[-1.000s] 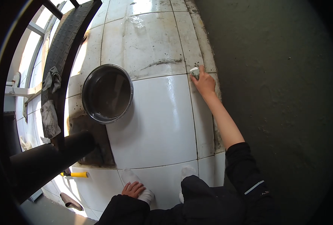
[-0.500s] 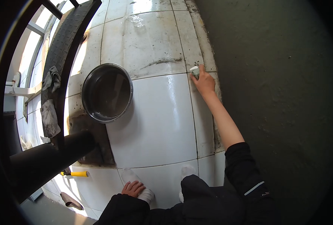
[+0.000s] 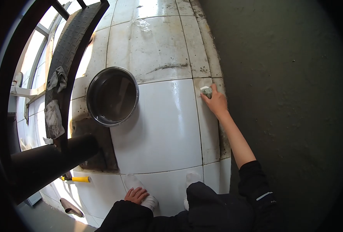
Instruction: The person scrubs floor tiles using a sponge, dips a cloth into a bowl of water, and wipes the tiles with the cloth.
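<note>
In my right hand (image 3: 218,104) is a small grey-green scrubbing pad (image 3: 206,92) with a white edge, gripped between thumb and fingers. The pad is on the narrow stained tile strip (image 3: 209,127) along the right edge of the tiled platform. My left hand (image 3: 137,195) holds nothing; its fingers lie over the white sock (image 3: 150,202) on my left foot. A dark metal basin (image 3: 136,105) with murky water stands on the tiles, left of the clean white tile (image 3: 160,131).
A dark rail (image 3: 69,50) with a grey rag (image 3: 57,79) and a dirty cloth (image 3: 54,120) runs along the left. A black pipe (image 3: 55,156) crosses low. A yellow-handled tool (image 3: 81,179) and a brown slipper (image 3: 71,207) lie lower left. Dark floor (image 3: 287,116) drops off right.
My right hand has moved with the scrubbing pad along the edge strip, back toward my body. My left hand stays on the sock. The view has shifted slightly.
</note>
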`<state>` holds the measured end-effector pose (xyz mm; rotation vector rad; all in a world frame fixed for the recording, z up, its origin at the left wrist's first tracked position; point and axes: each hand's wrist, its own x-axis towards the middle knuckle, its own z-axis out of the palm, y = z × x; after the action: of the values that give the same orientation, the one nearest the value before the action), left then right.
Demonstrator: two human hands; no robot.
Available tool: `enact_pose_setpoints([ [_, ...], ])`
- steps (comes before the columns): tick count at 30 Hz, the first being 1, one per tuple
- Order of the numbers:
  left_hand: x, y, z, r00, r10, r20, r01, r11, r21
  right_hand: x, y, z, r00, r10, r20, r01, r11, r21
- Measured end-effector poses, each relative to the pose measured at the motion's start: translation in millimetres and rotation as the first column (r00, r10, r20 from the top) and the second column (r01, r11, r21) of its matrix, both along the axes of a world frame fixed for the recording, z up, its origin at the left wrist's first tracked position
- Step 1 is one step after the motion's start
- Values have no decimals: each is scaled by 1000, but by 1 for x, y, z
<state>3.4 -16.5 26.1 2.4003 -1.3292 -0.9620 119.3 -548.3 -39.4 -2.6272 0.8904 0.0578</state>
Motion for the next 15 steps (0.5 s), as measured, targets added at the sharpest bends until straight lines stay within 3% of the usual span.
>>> enact_pose_setpoints([
  [6, -2, 2, -3, 999, -8, 34, 8, 1000, -14, -16, 28, 17, 991, -55, -122, 68, 992, 105],
  [15, -2, 1, -5, 999, -32, 42, 32, 999, 16, 23, 23, 1, 989, -133, -65, 136, 989, 55],
])
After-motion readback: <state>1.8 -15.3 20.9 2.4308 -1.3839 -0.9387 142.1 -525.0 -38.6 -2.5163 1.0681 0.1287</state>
